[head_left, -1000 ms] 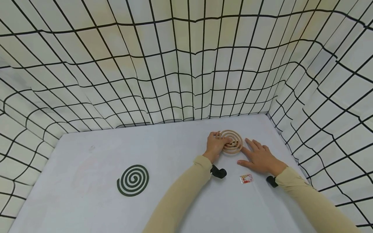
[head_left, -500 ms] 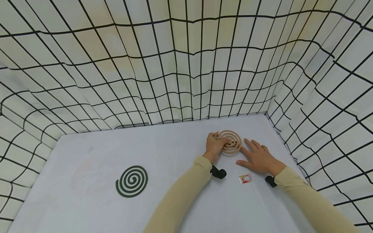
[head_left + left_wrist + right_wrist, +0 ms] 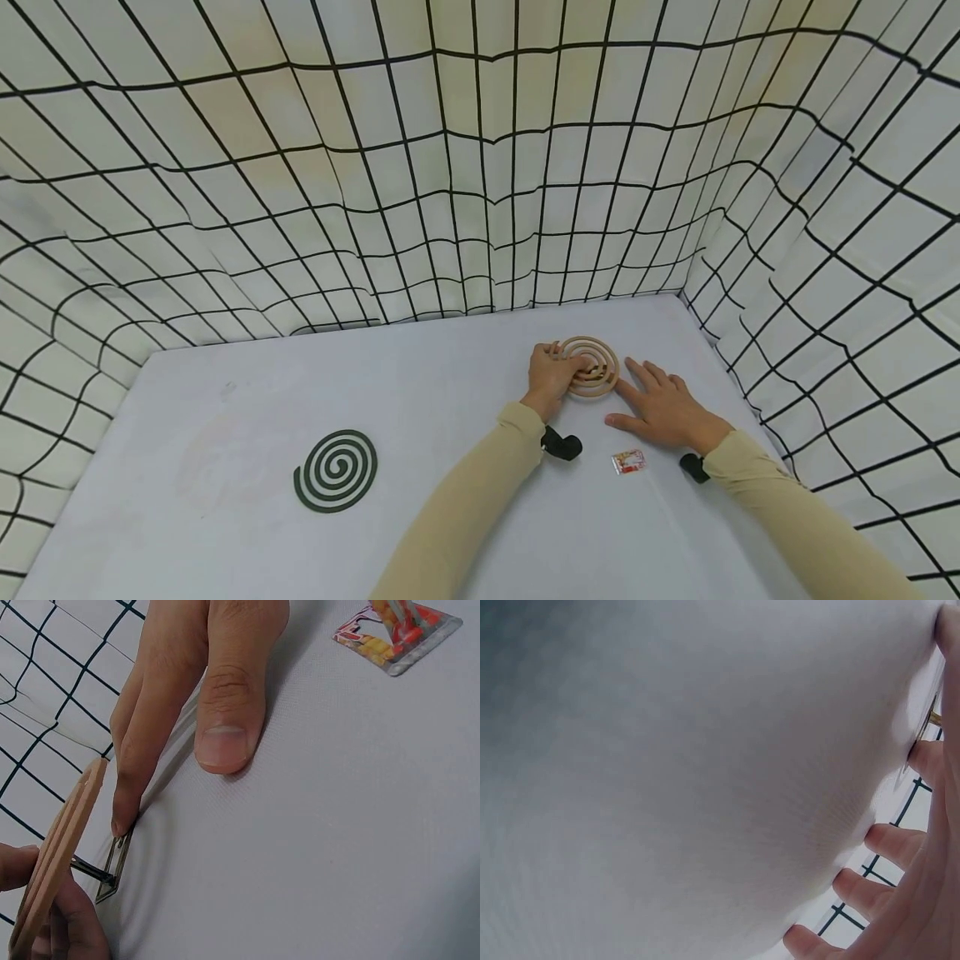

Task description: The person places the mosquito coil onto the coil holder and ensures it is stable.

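A tan mosquito coil (image 3: 61,844) is held by my left hand (image 3: 551,377), with the thumb on its upper face and fingers beneath. In the left wrist view the coil is tilted, raised off the table on a thin metal coil stand (image 3: 109,880). The stand's flat base lies on the white cloth. My right hand (image 3: 666,412) rests spread on the table just right of the coil. One outstretched finger (image 3: 133,784) touches the edge of the stand's base. Part of the coil is hidden behind my left hand.
A dark green mosquito coil (image 3: 337,472) lies flat on the left half of the table. A small red and white packet (image 3: 628,461) lies between my forearms. Black wire grid (image 3: 491,200) over white cloth walls surrounds the back and sides.
The head view drifts slightly, so the table things shift a little left in it. Both hands keep the same places about the tan mosquito coil and its stand.
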`<state>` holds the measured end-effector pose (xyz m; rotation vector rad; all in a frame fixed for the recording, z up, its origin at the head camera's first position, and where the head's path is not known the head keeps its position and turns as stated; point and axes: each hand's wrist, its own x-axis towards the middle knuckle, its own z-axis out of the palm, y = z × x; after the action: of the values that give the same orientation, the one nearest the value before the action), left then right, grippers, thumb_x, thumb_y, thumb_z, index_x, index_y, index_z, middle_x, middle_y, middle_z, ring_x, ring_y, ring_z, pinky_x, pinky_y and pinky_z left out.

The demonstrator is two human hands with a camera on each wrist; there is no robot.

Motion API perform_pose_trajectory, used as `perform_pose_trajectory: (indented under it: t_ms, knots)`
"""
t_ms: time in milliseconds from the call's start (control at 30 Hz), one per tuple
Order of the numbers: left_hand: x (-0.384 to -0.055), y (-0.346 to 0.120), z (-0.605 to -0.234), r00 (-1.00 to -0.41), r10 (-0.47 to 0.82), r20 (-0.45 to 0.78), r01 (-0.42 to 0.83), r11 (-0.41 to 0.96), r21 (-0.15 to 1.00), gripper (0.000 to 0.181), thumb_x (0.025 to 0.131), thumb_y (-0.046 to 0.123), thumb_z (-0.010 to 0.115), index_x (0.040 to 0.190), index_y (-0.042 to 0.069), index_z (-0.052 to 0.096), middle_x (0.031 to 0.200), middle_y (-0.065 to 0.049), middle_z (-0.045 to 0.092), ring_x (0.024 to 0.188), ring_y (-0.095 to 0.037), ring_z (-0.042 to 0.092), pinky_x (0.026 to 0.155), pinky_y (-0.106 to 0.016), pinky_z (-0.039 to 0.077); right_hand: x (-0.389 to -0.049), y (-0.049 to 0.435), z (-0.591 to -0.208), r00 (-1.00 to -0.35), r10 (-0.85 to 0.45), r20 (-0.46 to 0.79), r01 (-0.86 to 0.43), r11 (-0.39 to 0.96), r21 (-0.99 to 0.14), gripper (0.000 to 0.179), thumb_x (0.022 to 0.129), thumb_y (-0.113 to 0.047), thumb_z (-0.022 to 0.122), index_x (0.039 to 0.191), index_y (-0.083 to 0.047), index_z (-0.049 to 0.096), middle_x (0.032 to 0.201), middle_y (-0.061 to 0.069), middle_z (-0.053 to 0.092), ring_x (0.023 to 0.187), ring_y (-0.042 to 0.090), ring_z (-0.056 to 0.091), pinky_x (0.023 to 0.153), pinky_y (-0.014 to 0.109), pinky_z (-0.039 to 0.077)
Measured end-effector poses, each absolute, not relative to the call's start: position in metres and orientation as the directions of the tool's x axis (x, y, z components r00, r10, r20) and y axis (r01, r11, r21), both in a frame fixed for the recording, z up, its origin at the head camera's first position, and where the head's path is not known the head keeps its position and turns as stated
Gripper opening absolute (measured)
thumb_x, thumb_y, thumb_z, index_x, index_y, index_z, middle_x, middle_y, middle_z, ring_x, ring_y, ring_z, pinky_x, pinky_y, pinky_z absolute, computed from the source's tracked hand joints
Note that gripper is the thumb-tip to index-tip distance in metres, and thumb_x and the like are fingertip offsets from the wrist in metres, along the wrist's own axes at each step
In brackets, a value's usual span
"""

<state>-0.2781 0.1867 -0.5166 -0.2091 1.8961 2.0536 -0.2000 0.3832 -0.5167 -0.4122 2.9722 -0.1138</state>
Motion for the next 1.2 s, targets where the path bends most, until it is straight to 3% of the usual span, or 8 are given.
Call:
perform_pose_trajectory:
  t_ms: [233,433,1067,1200]
  knots:
    - [-0.2777,0.1893,-0.5165,-0.931,0.105,-0.35,-0.352,0.001,0.936,0.058,0.087,0.019,0.083,0.131,0.003,0.049,0.114,-0.01,0.065,0.085,-0.01,0.062,0.072,-0.02,0.052,-0.2019,0.3857,-0.5188,-0.953,-0.277,-0.127,-0.268,0.96,-0.085,0.079,0.099,-0.068,0.051,0.159,-0.017,0.041,0.168,0.026,0.028,0.151,0.055,0.03,0.11,0.075,0.034]
    - [-0.277,0.1912,-0.517,-0.929,0.105,-0.355,-0.357,-0.005,0.934,0.059,0.087,0.019,0.082,0.133,0.003,0.049,0.125,-0.013,0.063,0.096,-0.012,0.062,0.08,-0.022,0.053,-0.2016,0.3854,-0.5173,-0.952,-0.278,-0.128,-0.268,0.959,-0.091,0.079,0.099,-0.068,0.051,0.159,-0.017,0.042,0.168,0.026,0.029,0.151,0.055,0.03,0.11,0.075,0.034]
    - [-0.2777,0.1916,-0.5177,-0.927,0.143,-0.346,-0.355,-0.038,0.934,0.065,0.086,0.013,0.081,0.139,0.001,0.044,0.109,-0.011,0.065,0.082,-0.012,0.063,0.067,-0.021,0.052,-0.2023,0.387,-0.5202,-0.953,-0.268,-0.144,-0.255,0.961,-0.104,0.083,0.098,-0.07,0.05,0.161,-0.018,0.037,0.169,0.025,0.026,0.152,0.054,0.028,0.112,0.075,0.032]
    - [-0.2782,0.1912,-0.5186,-0.93,0.132,-0.342,-0.347,-0.015,0.938,0.066,0.083,0.015,0.083,0.137,0.003,0.047,0.111,-0.009,0.064,0.088,-0.012,0.063,0.073,-0.022,0.053,-0.2018,0.3868,-0.5203,-0.951,-0.273,-0.142,-0.261,0.96,-0.097,0.083,0.098,-0.07,0.05,0.16,-0.017,0.038,0.168,0.025,0.027,0.152,0.055,0.029,0.11,0.076,0.033]
